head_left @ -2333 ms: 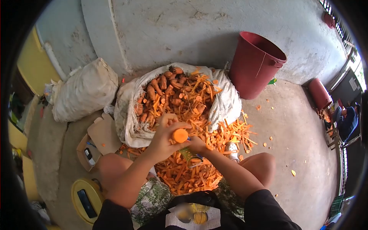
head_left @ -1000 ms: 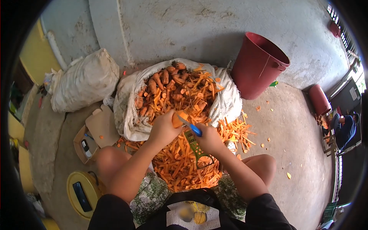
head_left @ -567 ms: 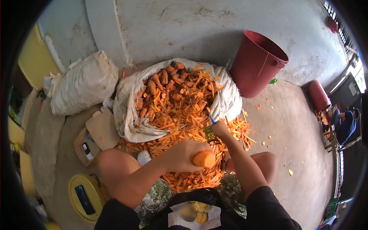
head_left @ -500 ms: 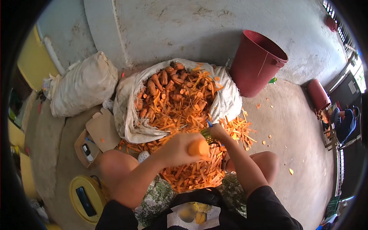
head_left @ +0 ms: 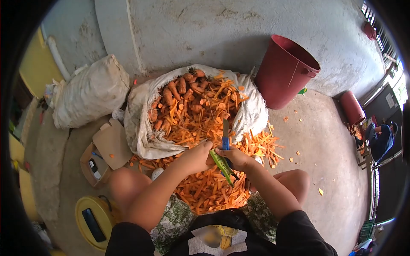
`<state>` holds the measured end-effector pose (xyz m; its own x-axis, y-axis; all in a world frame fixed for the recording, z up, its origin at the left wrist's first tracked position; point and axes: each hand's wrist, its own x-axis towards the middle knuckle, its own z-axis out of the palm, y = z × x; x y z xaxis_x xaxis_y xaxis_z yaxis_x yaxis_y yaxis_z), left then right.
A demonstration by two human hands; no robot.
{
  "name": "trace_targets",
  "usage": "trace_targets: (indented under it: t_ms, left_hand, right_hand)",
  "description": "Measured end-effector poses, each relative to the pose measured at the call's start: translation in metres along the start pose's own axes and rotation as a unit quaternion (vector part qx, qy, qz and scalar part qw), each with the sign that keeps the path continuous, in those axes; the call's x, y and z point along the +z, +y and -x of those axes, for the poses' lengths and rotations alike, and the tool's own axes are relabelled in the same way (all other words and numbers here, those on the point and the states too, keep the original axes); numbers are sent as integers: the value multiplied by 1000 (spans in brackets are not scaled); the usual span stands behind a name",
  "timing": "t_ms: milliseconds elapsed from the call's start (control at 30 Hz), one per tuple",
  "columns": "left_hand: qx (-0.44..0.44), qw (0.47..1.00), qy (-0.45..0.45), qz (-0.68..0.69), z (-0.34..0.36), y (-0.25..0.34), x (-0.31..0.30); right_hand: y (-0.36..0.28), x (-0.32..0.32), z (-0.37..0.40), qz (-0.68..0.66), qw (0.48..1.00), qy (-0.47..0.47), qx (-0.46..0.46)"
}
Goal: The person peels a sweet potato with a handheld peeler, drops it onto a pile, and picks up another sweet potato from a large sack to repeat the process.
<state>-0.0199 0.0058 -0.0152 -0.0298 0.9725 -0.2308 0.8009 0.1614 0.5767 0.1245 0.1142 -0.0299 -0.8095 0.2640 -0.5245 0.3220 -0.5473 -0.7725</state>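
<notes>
Peelings (head_left: 205, 192): a soft, slippery heap is spread between the knees, under both hands.
Left hand (head_left: 195, 157): fingers are curled shut; what is enclosed cannot be told.
Right hand (head_left: 237, 160): clenched round a green peeler (head_left: 223, 165) and a knife (head_left: 225, 135), touching the left hand.
Knife handling: judged light, stiff and sharp; best taken by the blue handle, the blade being pointed away.
Sack (head_left: 252, 113): opened wide, filled with carrots (head_left: 179, 91), just beyond the blade tip.
Bucket (head_left: 285, 70): stood against the wall, well apart.
</notes>
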Motion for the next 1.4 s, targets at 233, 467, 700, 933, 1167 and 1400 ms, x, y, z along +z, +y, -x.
trace_targets:
  t_ms: [233, 467, 700, 933, 1167, 1400]
  left_hand:
    - [-51, 990, -9, -128, 8, -18, -23]
    - [-65, 987, -114, -88, 9, -18, -20]
    - [-74, 984, -131, -95, 2, -29, -16]
    - [-80, 981, -144, -100, -13, -37, -5]
    - [-142, 974, -171, -37, -50, -91, 42]
    - [-276, 914, -295, -35, -62, -190, 115]
  right_hand:
    - [-11, -72, -2, 275, 958, 50, 59]
    - [-284, -237, 86, 246, 779, 385, -429]
    - [-303, -175, 130, 88, 733, 432, -517]
    - [-194, -114, 88, 141, 847, 298, -417]
    - [-94, -117, 34, 165, 892, 338, -252]
    - [-97, -113, 26, 411, 821, 336, -212]
